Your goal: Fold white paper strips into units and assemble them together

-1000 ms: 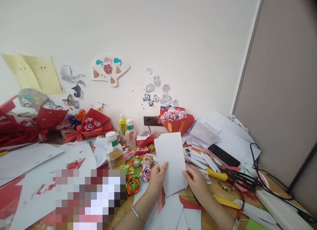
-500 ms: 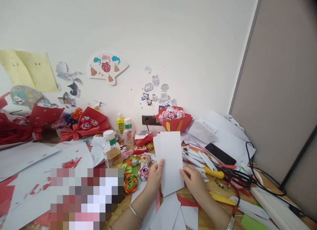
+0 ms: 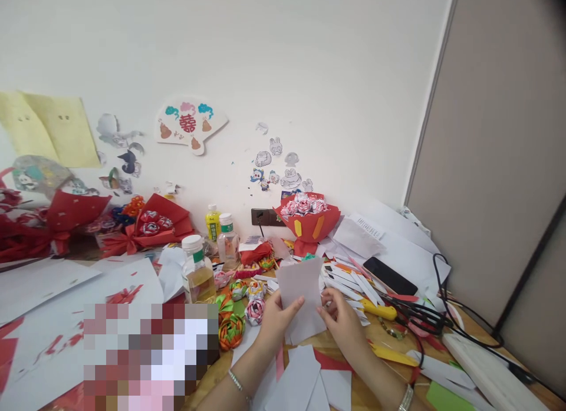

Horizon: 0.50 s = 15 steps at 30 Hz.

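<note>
Several white paper sheets [image 3: 300, 278], stacked together, are held upright above the wooden table and tilted. My left hand [image 3: 279, 319] is closed around their left side, with the thumb lying across the front. At the right edge of the paper, my right hand [image 3: 342, 319] is closed with thumb and fingers bent at the edge. Below both hands lie loose white paper pieces [image 3: 294, 378] and a bit of red paper [image 3: 329, 362]. Left of my left hand sit folded paper flowers [image 3: 232, 330] in orange, green and pink.
A bottle with amber liquid [image 3: 198, 275] stands behind the flowers. A red-wrapped bouquet [image 3: 307, 222] rests by the wall. On the right lie paper strips, a phone [image 3: 390, 275], a yellow-handled tool [image 3: 378, 309], black cables [image 3: 420, 316] and a white bar [image 3: 481, 364].
The paper now stands lower and leans differently, its top edge dropped. My left thumb has come further across its front, and my right fingers have shifted along the right edge.
</note>
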Motion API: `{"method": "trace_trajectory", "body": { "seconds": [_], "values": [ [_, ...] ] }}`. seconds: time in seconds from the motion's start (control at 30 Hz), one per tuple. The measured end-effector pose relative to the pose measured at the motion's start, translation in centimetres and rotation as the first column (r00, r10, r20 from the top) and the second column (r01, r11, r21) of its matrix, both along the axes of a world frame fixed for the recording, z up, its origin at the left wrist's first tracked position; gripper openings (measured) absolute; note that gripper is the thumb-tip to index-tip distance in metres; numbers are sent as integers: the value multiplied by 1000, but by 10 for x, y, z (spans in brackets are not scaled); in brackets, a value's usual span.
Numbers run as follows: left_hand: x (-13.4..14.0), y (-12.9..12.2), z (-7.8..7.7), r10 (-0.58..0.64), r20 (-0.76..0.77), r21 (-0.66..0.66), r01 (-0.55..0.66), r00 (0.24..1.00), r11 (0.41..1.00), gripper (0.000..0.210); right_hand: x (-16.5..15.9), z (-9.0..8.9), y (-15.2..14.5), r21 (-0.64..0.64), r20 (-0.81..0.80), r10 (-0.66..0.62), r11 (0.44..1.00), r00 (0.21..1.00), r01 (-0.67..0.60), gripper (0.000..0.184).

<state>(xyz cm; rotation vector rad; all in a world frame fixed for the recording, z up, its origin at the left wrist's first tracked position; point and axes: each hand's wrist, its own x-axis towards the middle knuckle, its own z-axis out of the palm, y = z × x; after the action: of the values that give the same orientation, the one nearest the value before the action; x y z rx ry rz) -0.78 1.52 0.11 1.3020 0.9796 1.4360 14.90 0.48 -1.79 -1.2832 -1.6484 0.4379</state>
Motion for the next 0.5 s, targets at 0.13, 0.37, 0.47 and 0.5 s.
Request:
{"method": "trace_trajectory", "body": {
  "seconds": [0.13,0.37,0.47,0.5],
  "values": [
    [1,-1,0,-17,-36,21,18,999,1000,31,-1,-1,1,48,-37,-13,999,999,14,28],
    [1,9,-6,-80,48,99,75,996,992,34,0,8,-4,266,118,-14,964,993,-19,16],
    [0,9,-7,-7,-6,114,7,1000,994,32,-1,9,-10,413,304,-136,911,943,-1,20],
    [0,8,-6,13,-29,109,-10,999,994,31,-3,9,-12,461,386,-160,887,908,-40,21]
  ]
}}
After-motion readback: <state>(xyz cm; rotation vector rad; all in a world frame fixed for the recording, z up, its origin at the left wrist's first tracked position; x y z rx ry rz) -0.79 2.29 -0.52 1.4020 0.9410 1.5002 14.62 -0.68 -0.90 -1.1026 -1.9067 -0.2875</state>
